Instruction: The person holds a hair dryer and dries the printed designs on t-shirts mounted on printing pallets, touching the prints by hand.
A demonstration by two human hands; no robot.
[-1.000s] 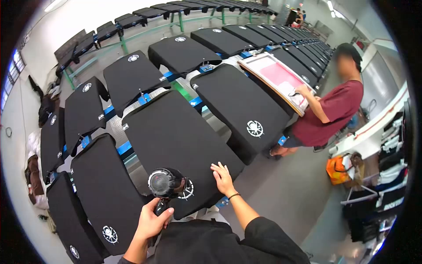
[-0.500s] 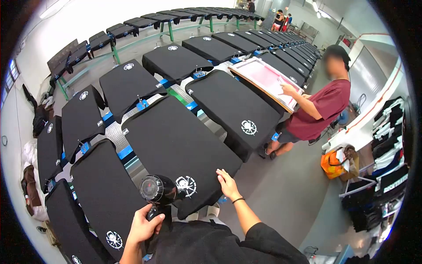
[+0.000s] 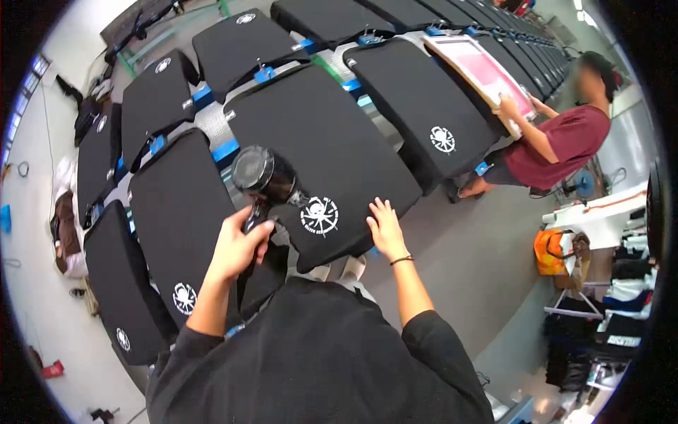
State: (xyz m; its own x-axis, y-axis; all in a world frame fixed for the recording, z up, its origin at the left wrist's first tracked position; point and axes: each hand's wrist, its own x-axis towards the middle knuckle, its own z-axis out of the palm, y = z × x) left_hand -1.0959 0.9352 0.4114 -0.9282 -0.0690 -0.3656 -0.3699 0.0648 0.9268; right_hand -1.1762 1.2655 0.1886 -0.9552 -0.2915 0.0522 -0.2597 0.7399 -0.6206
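My left hand (image 3: 240,244) is wrapped round the handle of a black hair dryer (image 3: 267,175). The dryer's nozzle points at a round white print (image 3: 320,215) on a black T-shirt (image 3: 311,134), which is stretched over a flat board in front of me. Fingers extended, my right hand (image 3: 385,227) rests on the shirt just right of the print. A dark band circles that wrist. Whether the dryer is running does not show.
More boards with black shirts (image 3: 176,212) stand left and ahead, with blue clamps (image 3: 226,150) between them. At the right, a person in a maroon shirt (image 3: 565,145) handles a screen frame (image 3: 487,78). An orange bag (image 3: 549,253) and hanging clothes (image 3: 565,339) are further right.
The camera has tilted, so the boards sit higher in view. The dryer still points at the print; my right hand stays beside it, now lying flatter on the shirt.
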